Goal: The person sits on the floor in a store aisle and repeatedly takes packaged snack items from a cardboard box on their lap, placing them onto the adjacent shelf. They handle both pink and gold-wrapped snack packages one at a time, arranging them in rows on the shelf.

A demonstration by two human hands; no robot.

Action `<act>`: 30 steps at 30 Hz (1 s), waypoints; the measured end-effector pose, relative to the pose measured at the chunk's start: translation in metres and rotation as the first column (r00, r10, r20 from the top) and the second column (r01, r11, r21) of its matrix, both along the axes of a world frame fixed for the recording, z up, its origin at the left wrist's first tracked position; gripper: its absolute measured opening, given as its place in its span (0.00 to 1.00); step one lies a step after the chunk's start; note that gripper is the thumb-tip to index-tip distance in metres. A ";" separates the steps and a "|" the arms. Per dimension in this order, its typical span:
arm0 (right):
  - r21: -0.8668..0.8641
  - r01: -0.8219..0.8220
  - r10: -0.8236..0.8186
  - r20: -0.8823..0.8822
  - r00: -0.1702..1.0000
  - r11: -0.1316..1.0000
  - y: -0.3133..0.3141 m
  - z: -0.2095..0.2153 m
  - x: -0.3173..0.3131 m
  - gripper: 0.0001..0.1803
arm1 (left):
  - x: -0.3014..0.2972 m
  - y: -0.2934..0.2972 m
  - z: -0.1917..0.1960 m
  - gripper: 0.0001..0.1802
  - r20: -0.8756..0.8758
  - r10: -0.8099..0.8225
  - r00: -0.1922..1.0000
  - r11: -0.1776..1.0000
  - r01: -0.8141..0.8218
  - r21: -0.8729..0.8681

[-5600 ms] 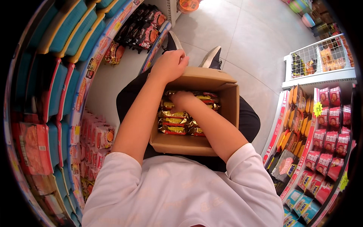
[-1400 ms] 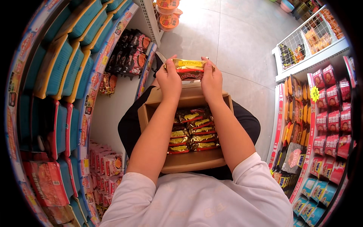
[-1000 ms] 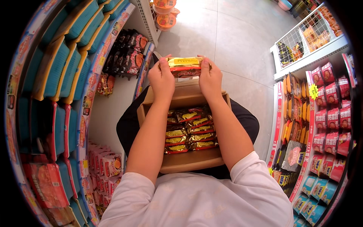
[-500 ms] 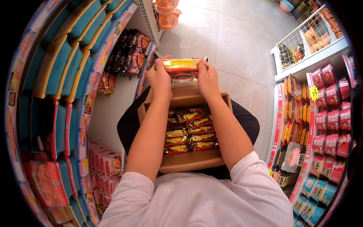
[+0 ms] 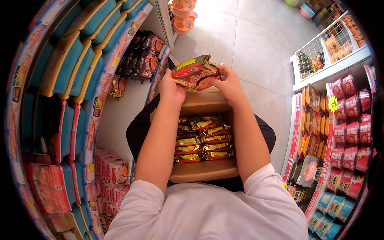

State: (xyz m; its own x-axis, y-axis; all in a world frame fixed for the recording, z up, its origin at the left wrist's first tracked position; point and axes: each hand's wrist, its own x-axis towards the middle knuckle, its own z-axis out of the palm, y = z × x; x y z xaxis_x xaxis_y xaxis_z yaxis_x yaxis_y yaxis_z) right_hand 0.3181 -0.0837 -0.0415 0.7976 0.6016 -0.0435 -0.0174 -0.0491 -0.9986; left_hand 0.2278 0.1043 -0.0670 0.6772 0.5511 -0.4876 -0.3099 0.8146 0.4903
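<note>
Both my hands hold one packet of instant noodles (image 5: 197, 73), dark with red and gold, tilted with its printed front toward me. My left hand (image 5: 172, 89) grips its left end from below. At the right end, my right hand (image 5: 227, 85) has thumb and fingers closed on the wrapper. Below my forearms an open cardboard box (image 5: 204, 171) rests at my lap. Inside it, several gold and dark noodle packets (image 5: 188, 149) lie stacked in two columns. My forearms cover parts of the box's sides.
At the left, a shelf holds teal trays (image 5: 74, 72) and red packs (image 5: 46, 188). Black packets (image 5: 142, 56) and pink packets (image 5: 114, 172) sit on a white shelf (image 5: 116, 132) beside it. To the right stand red cup noodles (image 5: 352, 106), orange packs (image 5: 314, 114) and a wire basket (image 5: 320, 50).
The packet has turned from edge-on to showing its broad front, its right side raised. My right hand has shifted its hold slightly right and down; my left hand remains on the packet.
</note>
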 end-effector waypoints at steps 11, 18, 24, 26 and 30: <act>0.447 0.404 -0.175 -0.470 0.865 0.798 -0.007 0.004 0.009 0.24 | -0.016 -0.017 0.059 0.27 -0.026 -0.516 0.856 0.853 0.517 0.075; 0.309 0.241 -0.077 -0.459 0.885 0.920 -0.006 0.009 0.003 0.22 | -0.018 -0.009 0.048 0.32 -0.012 -0.594 0.804 0.779 0.579 0.238; 0.172 0.129 -0.063 -0.342 0.937 0.977 -0.003 0.004 0.000 0.21 | -0.022 -0.013 0.049 0.21 -0.203 -0.608 0.768 0.655 0.630 0.417; 0.262 0.188 -0.101 -0.313 0.944 0.947 -0.005 -0.004 0.005 0.24 | -0.021 -0.010 0.043 0.19 -0.148 -0.612 0.777 0.697 0.618 0.363; 0.357 0.199 0.007 -0.500 0.866 0.913 -0.004 0.017 -0.006 0.28 | -0.031 0.008 0.051 0.15 -0.128 -0.511 0.850 0.807 0.526 0.269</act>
State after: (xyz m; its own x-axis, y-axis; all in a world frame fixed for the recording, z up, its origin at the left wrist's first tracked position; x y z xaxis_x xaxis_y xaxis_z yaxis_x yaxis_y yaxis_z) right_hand 0.3123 -0.0877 -0.0250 0.7902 0.5726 -0.2184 -0.4833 0.3632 -0.7966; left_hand 0.1973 0.1121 -0.0160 0.8820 0.2427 -0.4040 0.1486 0.6702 0.7271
